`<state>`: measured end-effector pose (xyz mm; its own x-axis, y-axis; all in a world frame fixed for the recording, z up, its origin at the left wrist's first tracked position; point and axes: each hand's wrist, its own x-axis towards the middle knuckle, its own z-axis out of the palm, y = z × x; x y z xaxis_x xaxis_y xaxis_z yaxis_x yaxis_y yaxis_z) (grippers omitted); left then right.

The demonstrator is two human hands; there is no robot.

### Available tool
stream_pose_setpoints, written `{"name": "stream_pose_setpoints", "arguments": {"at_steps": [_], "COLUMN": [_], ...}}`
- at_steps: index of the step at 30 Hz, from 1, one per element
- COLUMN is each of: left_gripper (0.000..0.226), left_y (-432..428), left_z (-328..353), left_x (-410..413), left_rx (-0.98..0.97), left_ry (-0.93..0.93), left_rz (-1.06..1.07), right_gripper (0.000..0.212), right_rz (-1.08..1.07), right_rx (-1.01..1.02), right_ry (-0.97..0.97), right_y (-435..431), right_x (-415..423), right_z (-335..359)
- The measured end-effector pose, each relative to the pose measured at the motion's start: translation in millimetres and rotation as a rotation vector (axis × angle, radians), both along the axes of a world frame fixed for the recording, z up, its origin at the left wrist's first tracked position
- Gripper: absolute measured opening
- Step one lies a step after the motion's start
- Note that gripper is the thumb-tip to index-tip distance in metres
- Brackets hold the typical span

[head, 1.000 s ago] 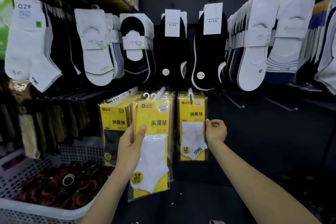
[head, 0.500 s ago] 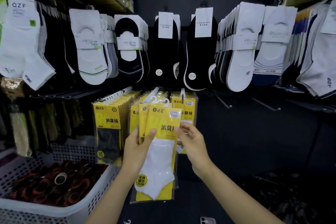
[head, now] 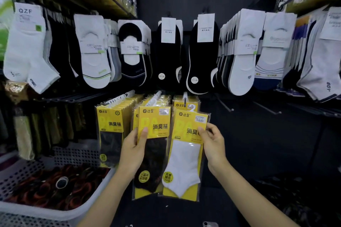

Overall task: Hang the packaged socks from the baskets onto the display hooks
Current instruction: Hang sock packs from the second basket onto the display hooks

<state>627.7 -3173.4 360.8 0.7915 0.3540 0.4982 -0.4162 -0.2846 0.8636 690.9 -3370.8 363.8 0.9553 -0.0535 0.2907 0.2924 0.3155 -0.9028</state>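
My right hand [head: 212, 143] grips a yellow packet of white socks [head: 184, 162] by its upper right edge, its white hanger just below the right display hook [head: 185, 97]. My left hand [head: 133, 149] holds a stack of yellow packets with a black sock packet [head: 153, 143] in front, below the middle hook [head: 156, 96]. A further row of yellow packets [head: 110, 125] hangs on the left hook [head: 120, 97]. More yellow packets [head: 184, 105] hang on the right hook behind the white sock packet.
A white perforated basket [head: 55, 214] with dark red and black goods stands at lower left. Rows of white and black socks [head: 166, 51] hang above. Bare hooks [head: 265, 109] stick out at right. Dark shelving lies below.
The white sock packet passed from my left hand to my right hand and moved right toward the right hook. My left hand now shows a black sock packet in front.
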Motion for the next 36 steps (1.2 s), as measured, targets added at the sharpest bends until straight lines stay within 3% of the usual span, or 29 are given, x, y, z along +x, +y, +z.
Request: {"name": "stream_pose_setpoints", "arguments": {"at_steps": [11, 14, 20, 27, 33, 36], "left_gripper": [0.015, 0.014, 0.013, 0.013, 0.015, 0.015], "left_y": [21.3, 21.3, 20.5, 15.5, -1.7, -20.2], "left_z": [0.8, 1.0, -1.1, -0.4, -0.9, -1.5], "left_x": [8.0, 10.5, 15.0, 13.3, 13.7, 13.5], "left_rx": [0.04, 0.034, 0.046, 0.048, 0.052, 0.073], "left_ry": [0.001, 0.0, -0.002, -0.002, 0.021, 0.047], "left_rz": [0.06, 0.065, 0.066, 0.052, 0.001, -0.059], "right_gripper": [0.006, 0.003, 0.02, 0.024, 0.015, 0.022], "right_rz": [-0.07, -0.13, -0.322, -0.42, -0.07, 0.139], "right_rx": [-0.181, -0.198, -0.223, -0.136, -0.173, -0.184], "right_ry": [-0.08, -0.021, 0.082, 0.269, 0.072, 0.062], "right_y": [8.2, 12.3, 20.4, 12.9, 17.3, 21.1], "right_x": [48.6, 65.3, 94.6, 92.2, 34.6, 7.6], "right_z": [5.5, 0.0, -10.9, -20.9, -7.1, 0.4]}}
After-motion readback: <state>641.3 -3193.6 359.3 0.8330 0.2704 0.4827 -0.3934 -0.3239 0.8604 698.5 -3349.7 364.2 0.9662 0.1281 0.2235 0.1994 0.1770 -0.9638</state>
